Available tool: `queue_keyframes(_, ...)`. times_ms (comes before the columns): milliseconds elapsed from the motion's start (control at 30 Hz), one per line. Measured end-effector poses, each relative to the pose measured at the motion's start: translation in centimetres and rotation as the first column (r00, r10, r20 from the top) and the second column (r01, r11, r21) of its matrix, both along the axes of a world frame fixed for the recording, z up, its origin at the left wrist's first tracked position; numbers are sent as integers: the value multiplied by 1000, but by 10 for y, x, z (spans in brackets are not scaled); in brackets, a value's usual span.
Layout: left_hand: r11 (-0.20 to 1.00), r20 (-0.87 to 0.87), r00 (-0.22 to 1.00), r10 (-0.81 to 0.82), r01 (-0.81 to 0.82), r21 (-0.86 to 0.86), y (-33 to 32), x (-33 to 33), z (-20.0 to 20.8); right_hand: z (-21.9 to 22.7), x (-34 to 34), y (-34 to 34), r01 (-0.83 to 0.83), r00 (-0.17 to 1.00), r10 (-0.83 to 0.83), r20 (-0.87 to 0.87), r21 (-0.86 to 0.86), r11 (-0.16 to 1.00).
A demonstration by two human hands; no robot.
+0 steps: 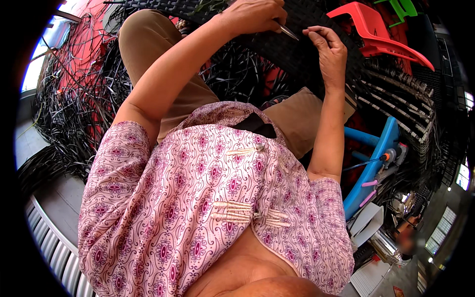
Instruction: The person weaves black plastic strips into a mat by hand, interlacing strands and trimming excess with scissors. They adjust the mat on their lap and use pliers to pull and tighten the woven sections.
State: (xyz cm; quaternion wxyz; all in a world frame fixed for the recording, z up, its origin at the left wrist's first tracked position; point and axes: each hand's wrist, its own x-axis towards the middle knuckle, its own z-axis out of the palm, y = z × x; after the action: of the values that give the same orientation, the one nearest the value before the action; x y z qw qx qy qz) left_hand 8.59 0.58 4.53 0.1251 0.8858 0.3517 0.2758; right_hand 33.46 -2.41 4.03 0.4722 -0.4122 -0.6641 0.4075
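Observation:
My left hand (pixel 255 17) is closed around a silver metal tool whose tapered, pointed tip (pixel 288 32) sticks out toward the right; its grip is hidden in my palm. Just right of that tip, my right hand (pixel 329 47) has its fingers bent and drawn together. Whatever lies between those fingertips is too small and dark to make out. Under both hands spreads a black woven panel (pixel 269 47) of flat strips, lying beyond my lap. The tool's tip and my right fingertips are a short gap apart.
Loose black strips (pixel 79 106) are heaped over the red floor at the left. A red plastic chair (pixel 366 22), a green chair (pixel 403 10) and a striped woven piece (pixel 396 101) are at the far right. Nearer stands a blue stool (pixel 373 163) with an orange-and-black-handled tool (pixel 388 157).

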Motion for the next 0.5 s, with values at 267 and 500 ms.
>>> queue_keyframes(267,999,25,999,-27,28,-39,10,3,-9,-17,23,-1,86,821,-201,-534,-232,969)
queue_keyframes(500,1000,49,999,-7,8,-30,9,18,-14,-14,17,-6,60,937,-105,-333,-141,988)
